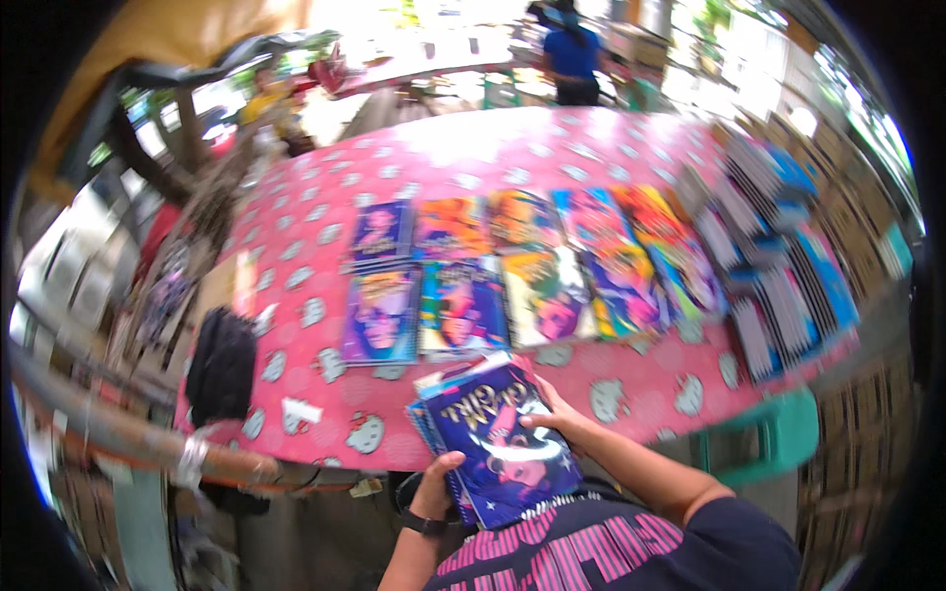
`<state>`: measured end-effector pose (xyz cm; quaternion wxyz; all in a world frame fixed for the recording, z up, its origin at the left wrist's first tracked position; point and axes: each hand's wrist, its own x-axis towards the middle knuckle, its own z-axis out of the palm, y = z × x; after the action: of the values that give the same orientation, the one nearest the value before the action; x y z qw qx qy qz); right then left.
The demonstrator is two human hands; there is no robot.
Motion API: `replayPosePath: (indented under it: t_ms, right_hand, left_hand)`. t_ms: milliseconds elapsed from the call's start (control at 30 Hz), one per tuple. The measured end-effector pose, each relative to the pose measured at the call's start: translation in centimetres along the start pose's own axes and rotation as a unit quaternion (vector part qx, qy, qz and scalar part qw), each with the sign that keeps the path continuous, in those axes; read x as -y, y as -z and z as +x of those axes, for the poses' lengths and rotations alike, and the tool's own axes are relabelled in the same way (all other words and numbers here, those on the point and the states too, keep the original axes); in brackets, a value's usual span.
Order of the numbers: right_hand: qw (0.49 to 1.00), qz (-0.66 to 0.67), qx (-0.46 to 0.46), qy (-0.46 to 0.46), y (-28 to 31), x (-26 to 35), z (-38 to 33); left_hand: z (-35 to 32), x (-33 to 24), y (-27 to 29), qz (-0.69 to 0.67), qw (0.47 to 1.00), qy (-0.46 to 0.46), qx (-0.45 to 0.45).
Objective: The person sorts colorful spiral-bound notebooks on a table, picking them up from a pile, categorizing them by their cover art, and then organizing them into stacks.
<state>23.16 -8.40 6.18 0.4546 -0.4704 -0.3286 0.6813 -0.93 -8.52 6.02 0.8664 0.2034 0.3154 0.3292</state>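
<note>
Outdoor stall setting: a desk (591,148) covered in a pink cloth printed with pale cat-face motifs runs across the view, with cardboard boxes (867,217) stacked at right and a person in a blue top (572,54) standing beyond the far edge. A dark bag (222,364) lies at the desk's left end.

Held at the near edge, against the person's chest, is a stack of notebooks (498,438). Its top cover is deep blue with gold lettering, a white crescent and a cartoon figure in pink and purple; a white spiral binding shows along its lower edge. Edges of several more books fan out beneath; their number cannot be counted.

Left hand (434,488), wearing a black wristwatch, is curled around the stack's lower left corner. Right hand (552,414) lies fingers extended on the top cover's right side, thumb across the cover.

On the desk, about ten piles of bright notebooks (463,305) lie in two rows: five in the far row, five in the near one. Further overlapping piles with striped spines (778,295) fill the right end; motion blur prevents a count.
</note>
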Motion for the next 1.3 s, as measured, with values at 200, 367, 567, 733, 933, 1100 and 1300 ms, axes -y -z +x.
replayPosePath:
  t_ms: [200, 367, 567, 733, 933, 1100, 1300]
  right_hand:
    - [0.992, 0.056, -0.109, 0.036, 7.2, 2.2, -6.0]
    - [0.972, 0.068, -0.223, 0.021, 14.7, 5.7, -13.9]
    - [0.964, 0.072, -0.254, 0.038, 27.9, 5.9, -17.9]
    - [0.969, 0.131, -0.202, 0.053, 33.2, 6.3, -18.2]
    - [0.975, 0.068, -0.212, 0.006, 36.2, 6.5, -18.9]
    - [0.969, -0.097, -0.228, 0.014, 35.8, 5.2, -20.5]
    - [0.953, -0.255, -0.138, 0.087, 29.9, 5.5, -28.4]
  left_hand:
    - [6.1, 3.3, -6.1, 0.037, 0.994, 0.072, 0.067]
    - [12.4, 10.5, -13.0, 0.043, 0.982, 0.136, 0.121]
    - [19.1, 19.1, -20.7, 0.013, 0.976, 0.157, 0.150]
    - [21.9, 22.8, -24.3, 0.024, 0.990, 0.060, 0.126]
    - [21.8, 23.8, -26.8, 0.093, 0.994, 0.018, 0.053]
    - [23.2, 22.6, -22.9, 0.455, 0.885, -0.087, 0.046]
    - [28.2, 20.2, -23.3, 0.390, 0.858, -0.323, 0.087]
